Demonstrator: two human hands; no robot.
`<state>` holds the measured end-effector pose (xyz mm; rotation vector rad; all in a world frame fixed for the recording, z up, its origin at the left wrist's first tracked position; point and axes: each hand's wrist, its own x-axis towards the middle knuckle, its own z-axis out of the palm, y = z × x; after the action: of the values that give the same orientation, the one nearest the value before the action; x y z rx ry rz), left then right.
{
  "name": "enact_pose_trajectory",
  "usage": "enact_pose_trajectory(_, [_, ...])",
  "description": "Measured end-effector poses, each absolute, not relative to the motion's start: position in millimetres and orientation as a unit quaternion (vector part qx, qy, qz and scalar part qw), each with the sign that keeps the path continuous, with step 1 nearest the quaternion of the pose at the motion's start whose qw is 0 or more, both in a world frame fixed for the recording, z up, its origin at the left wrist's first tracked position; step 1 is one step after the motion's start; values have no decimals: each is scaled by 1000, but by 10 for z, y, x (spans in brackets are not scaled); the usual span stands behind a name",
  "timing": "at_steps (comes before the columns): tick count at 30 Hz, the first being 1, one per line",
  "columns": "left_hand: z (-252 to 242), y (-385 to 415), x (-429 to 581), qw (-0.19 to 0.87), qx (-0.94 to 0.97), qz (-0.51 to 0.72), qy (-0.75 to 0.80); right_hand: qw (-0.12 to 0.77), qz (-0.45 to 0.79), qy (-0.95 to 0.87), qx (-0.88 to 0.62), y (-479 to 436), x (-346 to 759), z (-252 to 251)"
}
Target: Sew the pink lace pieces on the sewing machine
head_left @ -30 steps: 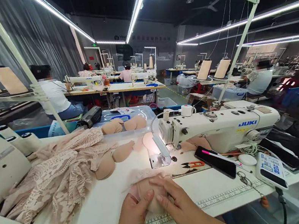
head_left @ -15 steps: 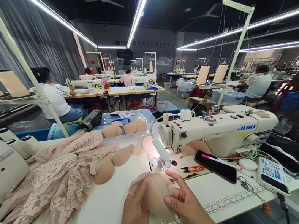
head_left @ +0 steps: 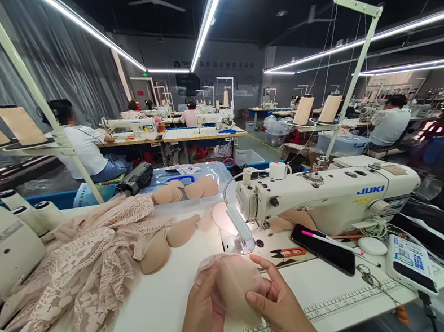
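Note:
My two hands hold one beige bra cup [head_left: 235, 288] with a pink lace edge, lifted a little off the white sewing table [head_left: 153, 310]. My left hand [head_left: 202, 321], a gold bangle on its wrist, grips the cup's left side. My right hand [head_left: 279, 307] pinches the right side between thumb and fingers. The white JUKI sewing machine [head_left: 330, 195] stands just beyond, its lamp lit over the needle plate. Loose beige cups [head_left: 169, 241] lie to the left of the needle.
A heap of pink lace [head_left: 80, 265] covers the table's left. Red thread snips [head_left: 286, 253], a black phone [head_left: 325, 242] with a pink pen and a control panel [head_left: 411, 264] lie right of my hands. A clear bin [head_left: 191, 185] stands behind. Other people sew at far tables.
The cup lay pressed flat on the table under both hands; now both hands have lifted it and hold it tilted up toward me.

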<state>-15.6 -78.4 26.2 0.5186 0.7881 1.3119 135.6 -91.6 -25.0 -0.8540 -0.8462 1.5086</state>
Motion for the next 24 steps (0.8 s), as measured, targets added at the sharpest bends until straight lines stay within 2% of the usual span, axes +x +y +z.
enact_pose_trajectory(6, [253, -730, -118, 691, 253, 569, 368, 563, 653, -367, -350, -904, 1403, -298])
enact_pose_trajectory(11, [349, -691, -185, 699, 271, 554, 360, 495, 662, -447, -343, -921, 1594, -311])
enact_pose_trajectory(14, [492, -712, -303, 699, 371, 510, 337, 463, 624, -514, -364, -839, 1772, -235])
enact_pose_trajectory(17, [574, -672, -409, 651, 592, 363, 307, 445, 426, -697, -367, -578, 1962, -118])
enact_pose_trajectory(19, [524, -556, -422, 523, 768, 258, 265, 403, 204, -837, -309, -321, 2059, -58])
enact_pose_trajectory(21, [406, -377, -383, 357, 885, 203, 220, 334, 30, -906, -260, -56, 2107, -35])
enact_pose_trajectory(22, [342, -278, -355, 290, 914, 193, 207, 292, -25, -923, -247, 58, 2114, -37])
enact_pose_trajectory(24, [251, -101, -307, 226, 937, 163, 212, 242, -74, -935, -248, 221, 2107, -61])
